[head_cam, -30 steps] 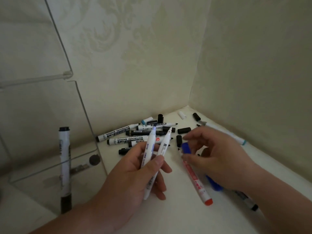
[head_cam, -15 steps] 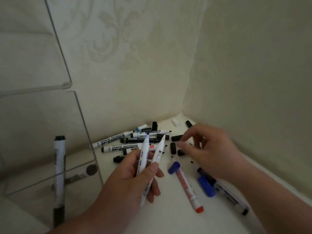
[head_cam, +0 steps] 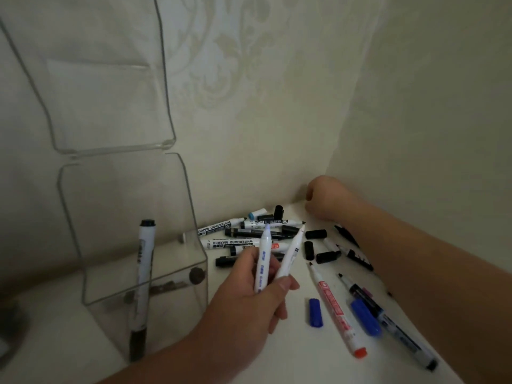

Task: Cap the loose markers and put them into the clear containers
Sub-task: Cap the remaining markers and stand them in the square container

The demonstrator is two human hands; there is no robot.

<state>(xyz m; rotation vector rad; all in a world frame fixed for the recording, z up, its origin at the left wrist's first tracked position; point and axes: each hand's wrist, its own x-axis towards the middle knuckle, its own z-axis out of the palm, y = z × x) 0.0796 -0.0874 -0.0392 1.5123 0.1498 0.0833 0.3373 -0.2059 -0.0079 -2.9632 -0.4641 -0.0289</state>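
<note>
Markers [head_cam: 261, 270] held in left hand's [head_cam: 243, 309] grip; right hand's [head_cam: 325, 198] grip seemingly curled, contents unclear.

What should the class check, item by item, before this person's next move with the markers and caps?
1. Left hand grips two markers: ok.
2. Both are capped: not ok, tips bare.
3. Right hand, at the far corner, holds a cap: cannot tell, hidden beneath it.
4. Blue cap lies free on the table: ok.
5. Clear container stands upright, one marker inside: ok.
</note>
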